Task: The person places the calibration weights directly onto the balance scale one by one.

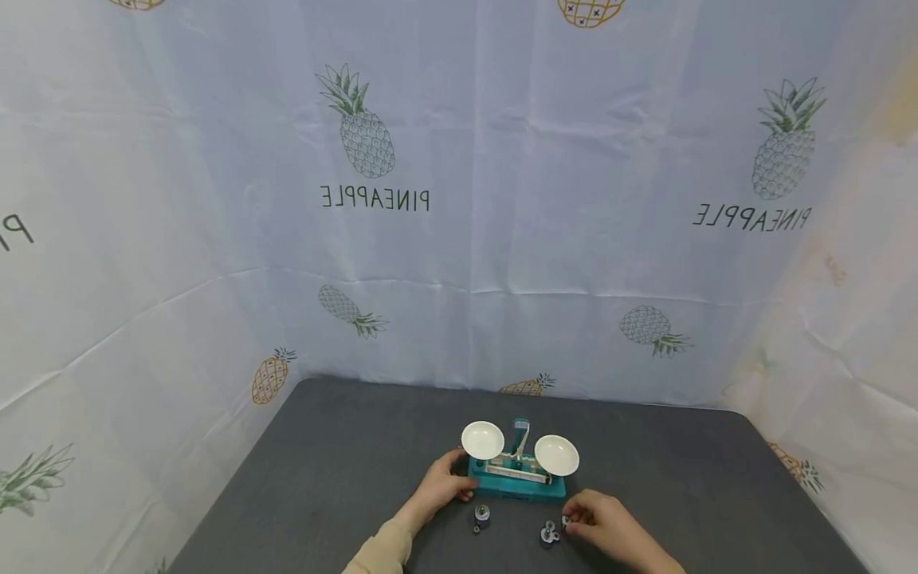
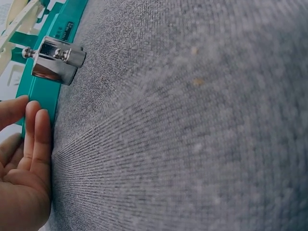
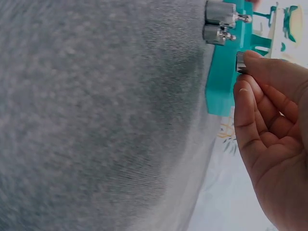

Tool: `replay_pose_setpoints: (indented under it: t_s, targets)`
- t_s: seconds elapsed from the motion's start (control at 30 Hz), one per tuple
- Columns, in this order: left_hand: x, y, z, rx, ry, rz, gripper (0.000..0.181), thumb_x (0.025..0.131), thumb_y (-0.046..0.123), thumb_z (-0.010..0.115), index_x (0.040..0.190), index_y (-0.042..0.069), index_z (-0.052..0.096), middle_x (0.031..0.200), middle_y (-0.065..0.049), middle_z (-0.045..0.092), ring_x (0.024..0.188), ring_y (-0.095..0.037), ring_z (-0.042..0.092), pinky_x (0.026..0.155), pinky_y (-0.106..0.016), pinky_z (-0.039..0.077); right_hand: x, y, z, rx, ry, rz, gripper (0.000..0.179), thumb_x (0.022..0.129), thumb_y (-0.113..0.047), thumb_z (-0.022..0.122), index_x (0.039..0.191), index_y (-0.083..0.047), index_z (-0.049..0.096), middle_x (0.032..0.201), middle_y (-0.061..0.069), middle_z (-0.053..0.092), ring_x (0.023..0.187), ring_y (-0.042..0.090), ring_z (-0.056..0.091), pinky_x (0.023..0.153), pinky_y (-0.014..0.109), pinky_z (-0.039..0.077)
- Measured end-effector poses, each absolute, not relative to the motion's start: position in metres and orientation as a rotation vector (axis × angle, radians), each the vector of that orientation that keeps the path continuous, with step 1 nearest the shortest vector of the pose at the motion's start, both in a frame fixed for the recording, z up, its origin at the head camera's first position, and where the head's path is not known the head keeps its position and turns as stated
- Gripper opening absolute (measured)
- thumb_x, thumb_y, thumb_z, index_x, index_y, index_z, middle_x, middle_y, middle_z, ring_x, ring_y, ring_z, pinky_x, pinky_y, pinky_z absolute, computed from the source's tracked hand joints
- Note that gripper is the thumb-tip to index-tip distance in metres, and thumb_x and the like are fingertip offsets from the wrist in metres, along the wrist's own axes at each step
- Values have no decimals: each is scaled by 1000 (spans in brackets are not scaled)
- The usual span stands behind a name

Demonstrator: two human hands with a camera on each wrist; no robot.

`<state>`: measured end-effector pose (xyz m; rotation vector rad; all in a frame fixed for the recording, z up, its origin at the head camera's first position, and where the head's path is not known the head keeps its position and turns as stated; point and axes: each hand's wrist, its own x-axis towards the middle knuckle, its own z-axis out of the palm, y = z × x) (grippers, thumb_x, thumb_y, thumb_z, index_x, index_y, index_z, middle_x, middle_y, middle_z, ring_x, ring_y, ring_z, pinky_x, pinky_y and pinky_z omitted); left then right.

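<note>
A teal balance scale [image 1: 518, 485] with two white pans stands on the dark table. My left hand [image 1: 441, 483] holds the scale's left end, its index finger toward the back and thumb at the front. In the left wrist view the fingertips [image 2: 32, 109] lie right at the teal base [image 2: 45, 96]. My right hand [image 1: 606, 522] pinches a small metal weight [image 3: 240, 62] between thumb and fingers, close before the scale's right end. Beside it on the table stand metal weights [image 1: 549, 534] in a small group. Another pair of weights [image 1: 482, 515] stands before the base, nearer my left hand.
The grey cloth-like tabletop [image 1: 344, 446] spreads around the scale. White curtains [image 1: 502, 239] printed with pineapples hang behind and on both sides of it. The left pan [image 1: 483, 440] and right pan [image 1: 557, 455] rise above the base.
</note>
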<state>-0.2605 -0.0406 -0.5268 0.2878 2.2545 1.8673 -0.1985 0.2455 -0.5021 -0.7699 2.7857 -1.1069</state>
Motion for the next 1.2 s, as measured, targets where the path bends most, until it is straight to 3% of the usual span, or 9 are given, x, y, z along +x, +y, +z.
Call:
replay_pose_setpoints:
  t_s: [0.17, 0.43, 0.83, 1.2]
  targets:
    - [-251, -41, -509, 294, 2248, 1875, 55, 71, 0, 63, 121, -6, 42, 107, -27, 51, 54, -12, 57, 54, -37, 53, -197, 244, -493, -773, 2785, -1117, 13, 76, -22, 65, 85, -12, 62, 78, -4, 58, 66, -7, 48, 53, 17, 44]
    - [-245, -42, -499, 300, 2247, 1867, 54, 72, 2, 63, 121, -6, 42, 105, -25, 51, 55, -11, 57, 55, -37, 53, -195, 242, -480, -796, 2873, -1123, 12, 76, -18, 65, 85, -11, 63, 77, -8, 57, 66, -8, 49, 53, 16, 45]
    - [-248, -42, -504, 312, 2257, 1859, 55, 72, 2, 63, 122, -7, 41, 102, -24, 53, 56, -11, 57, 56, -36, 53, -194, 243, -455, -684, 2901, -1114, 18, 76, -24, 65, 89, -12, 63, 79, -7, 56, 66, -7, 48, 53, 16, 44]
    - [-266, -42, -535, 288, 2247, 1842, 60, 72, 4, 65, 125, -5, 39, 111, -23, 51, 55, -10, 58, 52, -30, 52, -197, 248, -447, -603, 2953, -1120, 18, 77, -26, 64, 90, -14, 63, 82, -6, 57, 67, -6, 49, 54, 16, 45]
